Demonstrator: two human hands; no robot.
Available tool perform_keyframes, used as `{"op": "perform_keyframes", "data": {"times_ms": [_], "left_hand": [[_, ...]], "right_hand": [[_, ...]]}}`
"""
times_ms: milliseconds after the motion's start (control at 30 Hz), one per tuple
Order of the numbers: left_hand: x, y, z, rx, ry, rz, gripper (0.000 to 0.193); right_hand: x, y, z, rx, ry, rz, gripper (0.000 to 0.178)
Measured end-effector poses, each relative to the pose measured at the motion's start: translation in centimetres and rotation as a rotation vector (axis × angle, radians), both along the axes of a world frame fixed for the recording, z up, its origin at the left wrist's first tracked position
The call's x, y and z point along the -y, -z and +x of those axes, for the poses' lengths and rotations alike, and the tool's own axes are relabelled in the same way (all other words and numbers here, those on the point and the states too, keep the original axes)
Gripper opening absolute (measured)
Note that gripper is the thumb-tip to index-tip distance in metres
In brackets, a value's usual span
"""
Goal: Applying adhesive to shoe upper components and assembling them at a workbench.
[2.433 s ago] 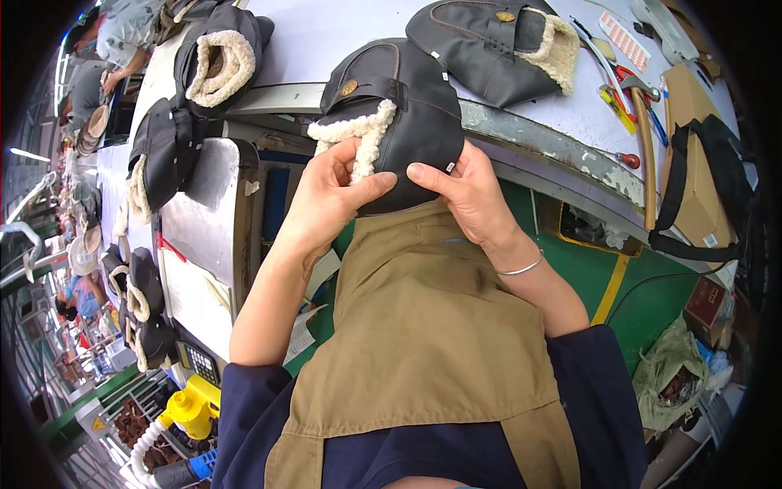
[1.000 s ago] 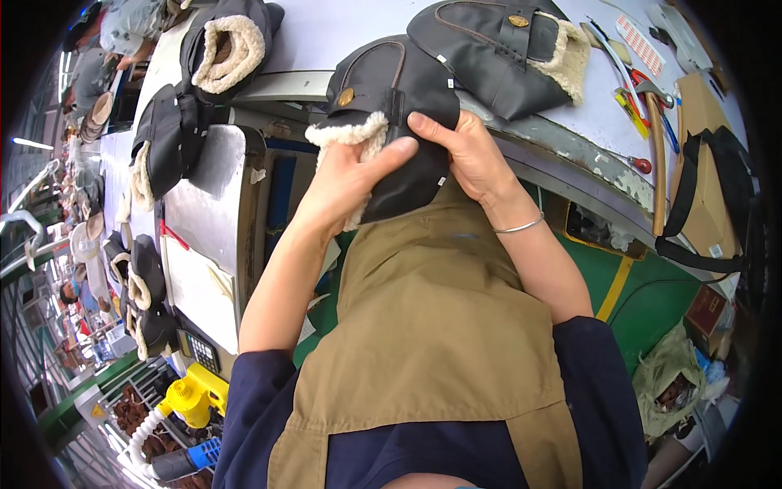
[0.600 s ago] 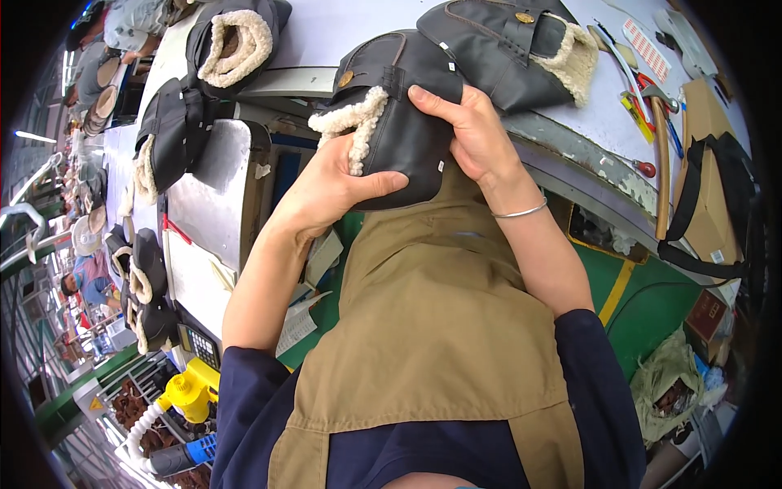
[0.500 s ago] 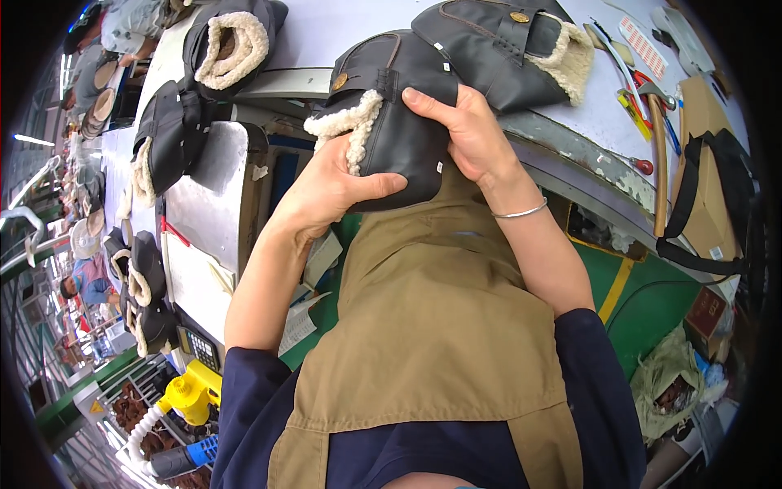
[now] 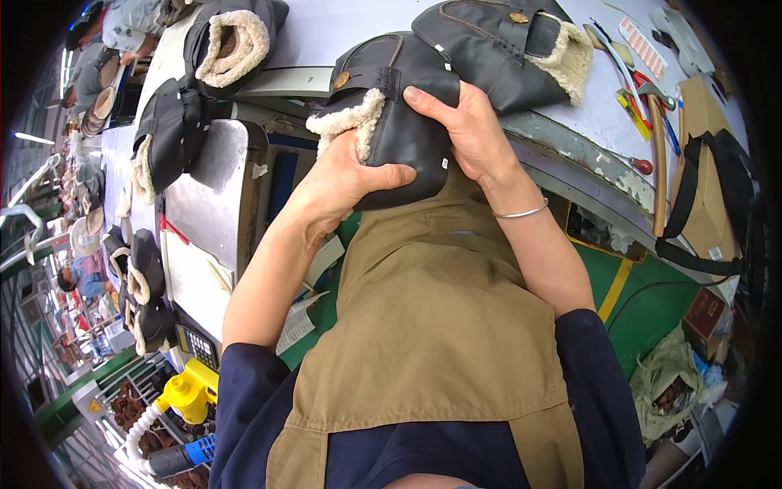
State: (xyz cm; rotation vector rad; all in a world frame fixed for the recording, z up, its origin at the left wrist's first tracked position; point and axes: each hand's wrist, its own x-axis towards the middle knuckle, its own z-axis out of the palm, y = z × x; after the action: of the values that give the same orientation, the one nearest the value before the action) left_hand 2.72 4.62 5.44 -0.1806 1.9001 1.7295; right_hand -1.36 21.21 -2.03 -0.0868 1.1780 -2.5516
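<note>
Between my hands is a black leather shoe upper with a cream fleece lining at its opening and a strap with a round brass-coloured button. My left hand reaches into the fleece opening, its fingers hidden inside and its thumb pressed on the leather outside. On the other side, my right hand grips the upper's edge, thumb on top and the other fingers out of sight underneath. Another fleece-lined upper of the same kind lies on the table just beyond my right hand.
More black uppers stand at the left, one with its round fleece opening facing me. A hammer, pliers and a cutter lie on the right of the table. A yellow blower with a white hose is at lower left; a sack sits at lower right.
My left hand has shifted slightly to the right and up, its thumb sliding with it. The upper has turned or shifted a little; my right hand keeps nearly the same place.
</note>
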Motion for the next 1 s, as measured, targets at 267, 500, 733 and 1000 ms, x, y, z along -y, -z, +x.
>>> {"op": "perform_keyframes", "data": {"times_ms": [267, 500, 733, 1000], "left_hand": [[-0.1, 0.4, 0.0, 0.036, -0.013, 0.030, 0.044], [0.2, 0.3, 0.1, -0.024, 0.028, -0.137, 0.044], [2.4, -1.4, 2.4, -0.413, 0.029, -0.387, 0.042], [3.6, -2.5, 2.5, -0.415, -0.078, -0.249, 0.045]], "right_hand": [[0.3, 0.4, 0.3, 0.016, 0.032, 0.019, 0.026], [0.3, 0.5, 0.3, 0.044, 0.017, -0.014, 0.024], [2.0, 0.5, 0.2, 0.092, 0.094, -0.122, 0.022], [1.6, -1.1, 0.3, 0.238, -0.069, -0.266, 0.034]]}}
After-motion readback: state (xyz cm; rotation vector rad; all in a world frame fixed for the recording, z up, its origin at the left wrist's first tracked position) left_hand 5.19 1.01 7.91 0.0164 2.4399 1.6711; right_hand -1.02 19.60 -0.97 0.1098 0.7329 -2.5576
